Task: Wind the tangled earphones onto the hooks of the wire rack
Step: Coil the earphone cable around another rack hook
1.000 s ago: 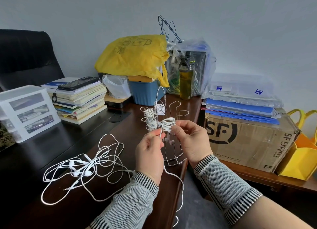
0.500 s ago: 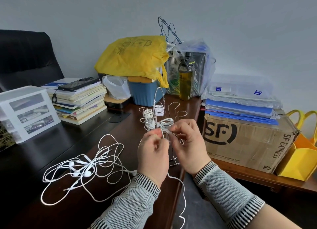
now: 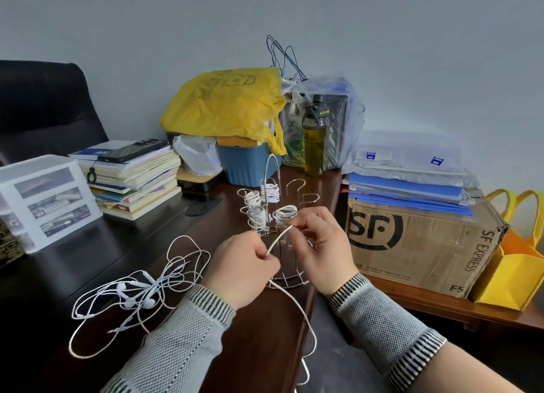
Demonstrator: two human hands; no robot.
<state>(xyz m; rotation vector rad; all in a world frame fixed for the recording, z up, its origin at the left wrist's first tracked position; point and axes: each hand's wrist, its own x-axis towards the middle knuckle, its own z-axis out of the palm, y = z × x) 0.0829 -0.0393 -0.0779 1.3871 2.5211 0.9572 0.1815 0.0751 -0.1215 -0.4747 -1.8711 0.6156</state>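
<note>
A white earphone cord (image 3: 278, 241) runs taut between both hands in front of the chrome wire rack (image 3: 276, 216), which stands near the edge of the dark wooden desk (image 3: 206, 224); from the left hand the cord drops over the desk edge in a long loop. The left hand (image 3: 241, 270) is curled closed around the cord, and the right hand (image 3: 321, 249) pinches its upper end between thumb and forefinger just beside the nearest hook (whether the end touches the hook is hard to tell). Four hooks already carry white coils. A tangled heap of white earphones (image 3: 138, 292) lies on the desk to the left. Behind stand a stack of books (image 3: 132, 180) and a cardboard box (image 3: 418, 245).
</note>
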